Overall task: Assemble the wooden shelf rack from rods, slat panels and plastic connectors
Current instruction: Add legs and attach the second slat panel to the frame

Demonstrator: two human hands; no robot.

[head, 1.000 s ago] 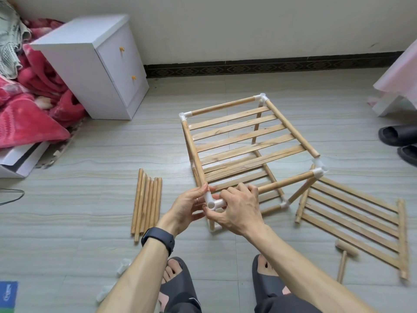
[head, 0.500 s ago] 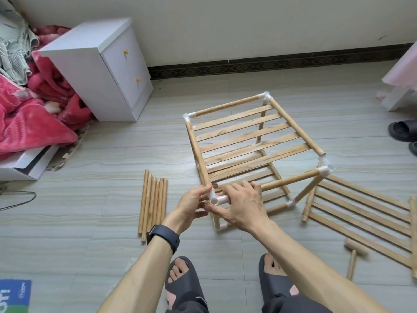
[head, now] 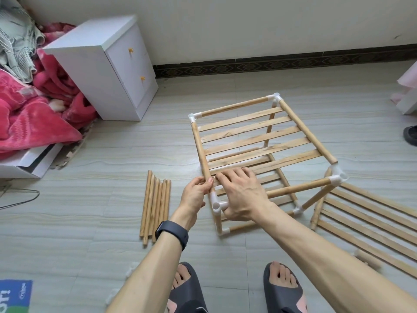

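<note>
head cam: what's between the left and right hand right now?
The left top rod and, at its near end, the white corner connector. The left hand pinches the rod; the right hand lies just past it. Head view.

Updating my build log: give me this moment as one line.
focus: corner connector | left hand: grips side rod | right hand: flat over front rod | spare rods: bundled, untouched
</note>
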